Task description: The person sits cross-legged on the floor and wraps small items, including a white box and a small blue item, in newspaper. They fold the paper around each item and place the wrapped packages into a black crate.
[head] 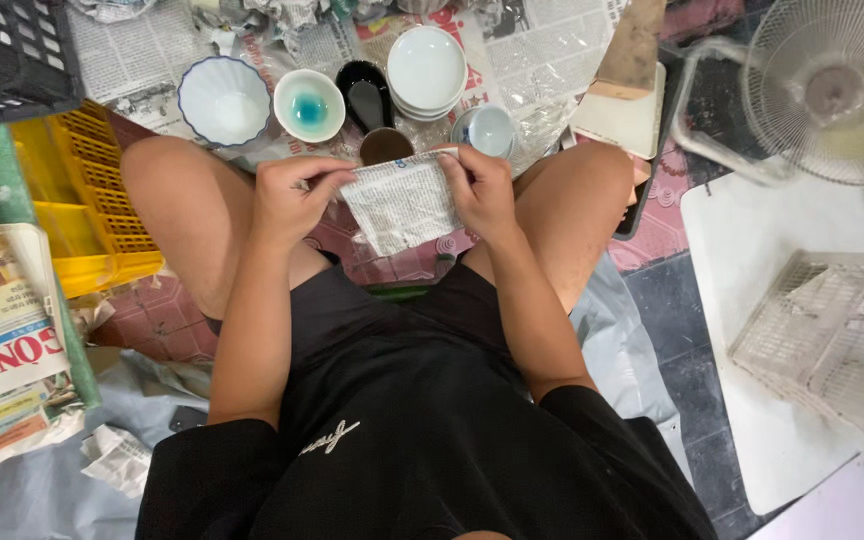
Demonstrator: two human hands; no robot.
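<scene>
Stretching between the two hands, the newspaper-wrapped piece [402, 200] hangs in the air above the floor [672, 300], between the person's knees, with its long axis running across from one hand to the other. The left hand [292, 195] pinches its left upper edge with fingers closed on the paper, and the right hand [482, 190] grips its right upper edge the same way, so both hands are equally near to it. What is inside the paper I cannot tell. Just beyond the wrapped piece stands a small brown cup [385, 146], and farther behind it lie a bowl with a blue centre [309, 105], a scalloped white bowl [223, 100] and a stack of white plates [427, 70] on newspaper sheets.
</scene>
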